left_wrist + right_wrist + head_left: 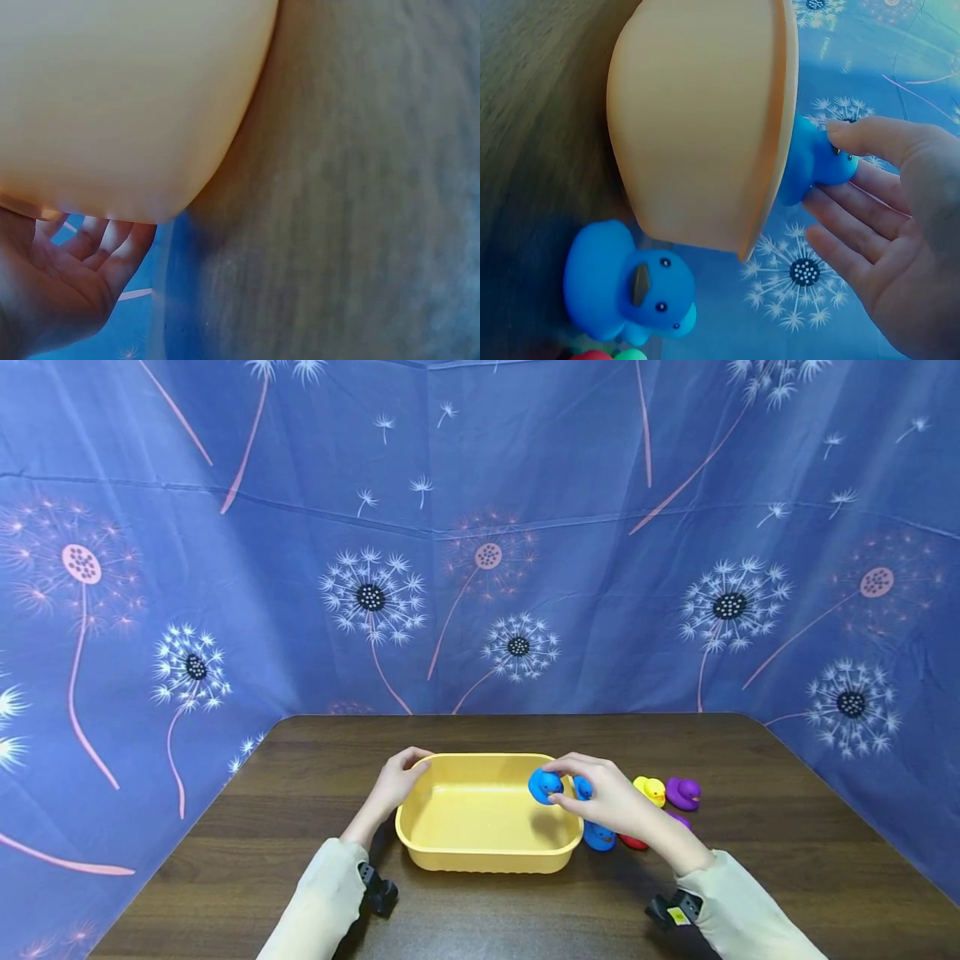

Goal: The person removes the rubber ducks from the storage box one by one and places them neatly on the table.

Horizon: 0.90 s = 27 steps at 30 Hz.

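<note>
A yellow plastic basin [487, 858] stands on the table with its inside bare. My left hand [397, 779] grips its rim at the far left corner; in the left wrist view the fingers [129, 259] are partly hidden behind the basin wall. Between thumb and fingers my right hand [611, 795] pinches a blue rubber duck [542, 784], held up over the basin's right end. The right wrist view shows this duck's head [834, 166] near the thumb, its body partly covered by the rim. Another blue duck [604, 281] sits on the table against the basin's right side.
Right of the basin, partly under my right arm, are more rubber ducks: a yellow one [651, 790], a purple one [683, 793], a red one [634, 842] and another blue one [582, 787]. The brown wooden table [247, 827] ends at a blue dandelion-print cloth [600, 568].
</note>
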Motion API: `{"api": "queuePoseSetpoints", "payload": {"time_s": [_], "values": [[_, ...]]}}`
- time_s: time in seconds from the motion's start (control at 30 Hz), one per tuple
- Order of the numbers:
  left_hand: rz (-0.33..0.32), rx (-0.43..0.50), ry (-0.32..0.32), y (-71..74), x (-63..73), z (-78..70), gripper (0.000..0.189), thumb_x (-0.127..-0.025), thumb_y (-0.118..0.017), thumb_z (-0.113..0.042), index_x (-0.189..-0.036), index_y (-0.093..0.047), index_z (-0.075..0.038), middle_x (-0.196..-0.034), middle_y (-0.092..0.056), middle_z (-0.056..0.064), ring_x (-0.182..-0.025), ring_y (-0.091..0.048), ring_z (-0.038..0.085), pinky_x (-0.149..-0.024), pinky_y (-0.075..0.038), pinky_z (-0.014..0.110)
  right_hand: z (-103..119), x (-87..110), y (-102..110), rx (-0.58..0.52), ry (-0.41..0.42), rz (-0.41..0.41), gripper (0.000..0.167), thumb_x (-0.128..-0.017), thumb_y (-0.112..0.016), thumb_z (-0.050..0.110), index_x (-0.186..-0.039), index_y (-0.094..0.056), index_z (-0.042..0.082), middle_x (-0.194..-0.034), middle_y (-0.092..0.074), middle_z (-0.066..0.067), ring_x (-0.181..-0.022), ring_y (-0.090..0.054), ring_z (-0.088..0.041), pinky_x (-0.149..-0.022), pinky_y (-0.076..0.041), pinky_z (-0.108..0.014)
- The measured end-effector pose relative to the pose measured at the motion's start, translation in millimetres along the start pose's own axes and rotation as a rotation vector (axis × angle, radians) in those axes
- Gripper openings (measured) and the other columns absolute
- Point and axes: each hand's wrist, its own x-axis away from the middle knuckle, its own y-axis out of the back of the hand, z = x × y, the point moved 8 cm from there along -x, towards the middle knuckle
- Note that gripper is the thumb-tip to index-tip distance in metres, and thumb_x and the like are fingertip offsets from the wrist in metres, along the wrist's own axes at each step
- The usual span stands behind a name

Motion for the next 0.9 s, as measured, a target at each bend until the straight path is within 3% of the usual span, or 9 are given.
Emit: {"api": "queuePoseSetpoints", "payload": {"time_s": [0.37, 0.9], "values": [[0.003, -0.001, -0.011, -0.3, 0.4, -2.3, 0.019, -0.093, -0.055, -0.013, -0.107, -0.066, -0.006, -0.103, -0.067, 0.011, -0.09, -0.06, 0.02, -0.074, -0.047, 0.028, -2.8, 10.0, 12.0, 0.011, 0.019, -0.032, 0.035, -0.074, -0.077, 0.011, -0.107, -0.065, 0.01, -0.1, -0.066, 0.004, -0.088, -0.064, -0.012, -0.077, -0.053, -0.033], [0.002, -0.009, 0.002, 0.6, 1.3, -2.1, 0.019, -0.093, -0.055, -0.015, -0.108, -0.066, -0.007, -0.104, -0.067, 0.011, -0.091, -0.06, 0.02, -0.074, -0.047, 0.027, -17.1, 25.2, 25.6, 0.003, -0.085, -0.01, 0.036, -0.073, -0.078, 0.011, -0.107, -0.065, 0.012, -0.1, -0.067, 0.006, -0.086, -0.065, -0.006, -0.078, -0.053, -0.031]]}}
